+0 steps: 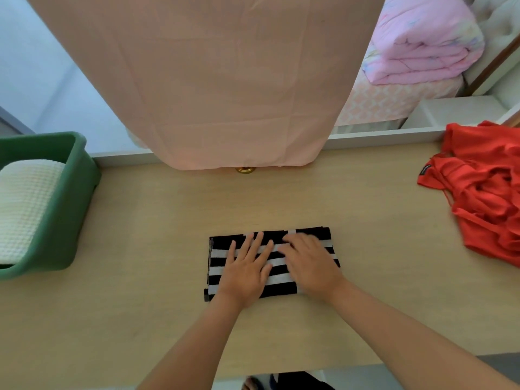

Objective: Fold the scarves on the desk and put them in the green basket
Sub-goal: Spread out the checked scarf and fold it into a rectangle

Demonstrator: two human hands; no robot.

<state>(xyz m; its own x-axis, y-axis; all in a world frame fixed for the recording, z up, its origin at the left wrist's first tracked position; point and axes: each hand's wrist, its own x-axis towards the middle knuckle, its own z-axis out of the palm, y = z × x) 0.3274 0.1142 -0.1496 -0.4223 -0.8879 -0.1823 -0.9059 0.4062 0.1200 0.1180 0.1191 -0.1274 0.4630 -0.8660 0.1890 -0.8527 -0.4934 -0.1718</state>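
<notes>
Where the desk [140, 319] is seen from the head view, a black-and-white striped scarf [225, 243] is laid folded into a compact rectangle near the front middle. Its long axis is run left to right across the desk, the stripes following that same line; the right end is tilted slightly away, toward the far edge. Both hands are pressed flat on top of it, palms down, nothing gripped. The left hand [244, 273] is spread wide over the centre-left of the fold, fingers pointed away toward the far edge. The right hand [309, 263] is set just beside it over the right half, fingers angled up and to the left, somewhat blurred, their tips close to those of the left hand. The left end of the scarf is left uncovered. A green basket [67, 209] is stood at the far left of the desk, well apart from the scarf, with a folded white waffle-textured cloth [25, 206] inside. A crumpled red garment [484, 192] is heaped at the right edge of the desk. A pink curtain [211, 80] is hung past the far edge.
</notes>
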